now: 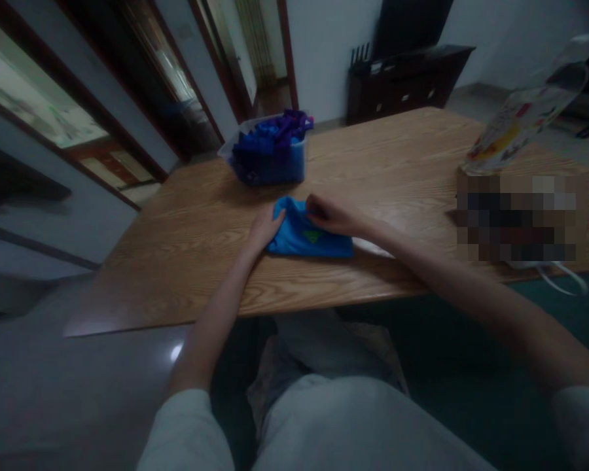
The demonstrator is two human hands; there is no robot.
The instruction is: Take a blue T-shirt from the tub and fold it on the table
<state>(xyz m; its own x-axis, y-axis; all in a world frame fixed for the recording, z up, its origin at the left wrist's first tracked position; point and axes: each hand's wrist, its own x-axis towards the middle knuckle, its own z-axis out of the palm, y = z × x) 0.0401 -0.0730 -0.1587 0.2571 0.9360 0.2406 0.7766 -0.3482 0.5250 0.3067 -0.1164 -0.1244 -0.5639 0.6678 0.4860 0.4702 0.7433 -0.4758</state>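
Note:
A bright blue cloth (294, 239) with a small green print lies on the wooden table (191, 229), its lower edge fairly straight and its top edge raised in a curve. My left hand (265, 227) grips its left side, thumb on the front of the fabric. At the upper right of the cloth, my right hand (330, 213) has its fingers closed in a pinch on the edge. Blur hides the fingertips' exact hold. Just beyond the cloth stands a clear plastic bin (299, 169) heaped with blue and purple fabric (269, 140).
A tall clear bottle (513, 127) with a printed label stands at the right of the table. Nearer is a pixelated patch, with a white cord (564, 278) hanging over the front edge. A dark cabinet (407, 85) is against the far wall.

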